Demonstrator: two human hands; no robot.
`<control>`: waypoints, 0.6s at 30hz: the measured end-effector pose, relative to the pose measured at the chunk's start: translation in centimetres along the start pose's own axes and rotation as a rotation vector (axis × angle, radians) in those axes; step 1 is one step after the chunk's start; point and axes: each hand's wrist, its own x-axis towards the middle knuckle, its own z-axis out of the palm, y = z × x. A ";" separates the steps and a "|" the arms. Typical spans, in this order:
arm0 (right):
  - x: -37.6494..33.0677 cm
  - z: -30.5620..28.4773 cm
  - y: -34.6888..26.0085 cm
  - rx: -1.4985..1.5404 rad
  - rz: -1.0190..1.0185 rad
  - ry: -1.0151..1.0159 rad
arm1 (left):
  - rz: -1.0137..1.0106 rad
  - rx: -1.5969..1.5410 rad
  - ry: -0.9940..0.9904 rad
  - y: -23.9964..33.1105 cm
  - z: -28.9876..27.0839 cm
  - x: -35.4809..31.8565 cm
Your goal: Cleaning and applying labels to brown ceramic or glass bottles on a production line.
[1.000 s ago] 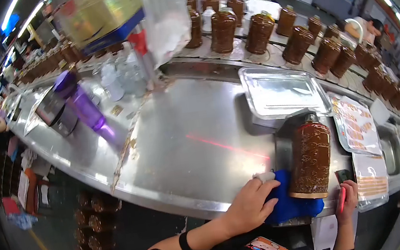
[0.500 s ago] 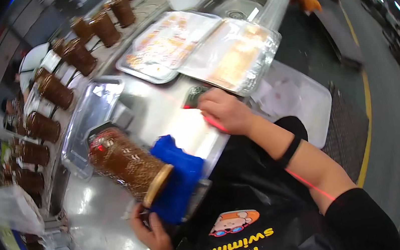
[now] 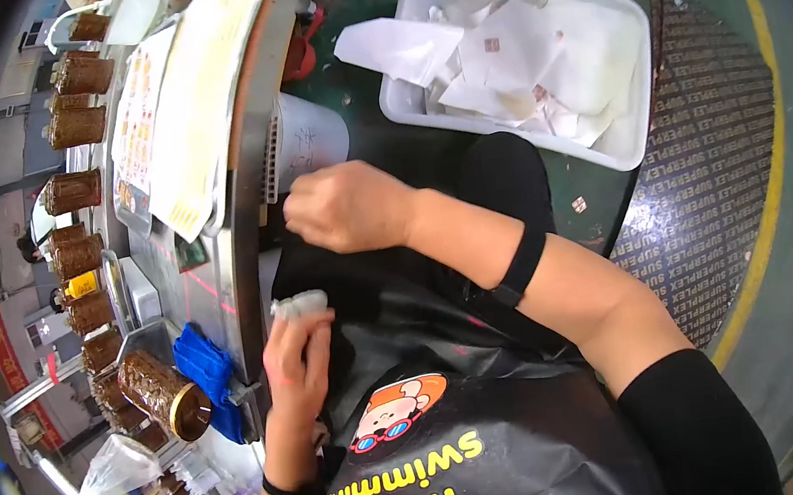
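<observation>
Over my lap, close to the table's edge, my left hand [image 3: 299, 360] is closed around a small whitish, translucent wad [image 3: 299, 306], too blurred to name. My right hand [image 3: 346, 209] is curled into a fist above and to the right of it; anything inside is hidden. To the left on the metal table [image 3: 241, 298], a blue cloth [image 3: 201, 363] lies beside a tilted brown ribbed cylinder [image 3: 163, 393] with a gold-coloured rim. Neither hand touches these two. A small dark green square piece [image 3: 189, 254] lies near the table's edge.
A white plastic bin [image 3: 632, 96] with scraps of white paper stands on the floor at the far right. A white bucket [image 3: 313, 128] is beside the table. Trays with sheets [image 3: 197, 103] lie on the table's far part; several brown cylinders [image 3: 74, 192] line the left.
The view has swung toward the floor on the right. My left hand has left the brown cylinder and blue cloth and now holds the whitish wad. My right hand has come off the table top.
</observation>
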 end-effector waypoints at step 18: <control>-1.5 2.3 13.6 0.096 0.797 -0.775 | -0.599 0.285 0.429 -23.3 12.0 16.4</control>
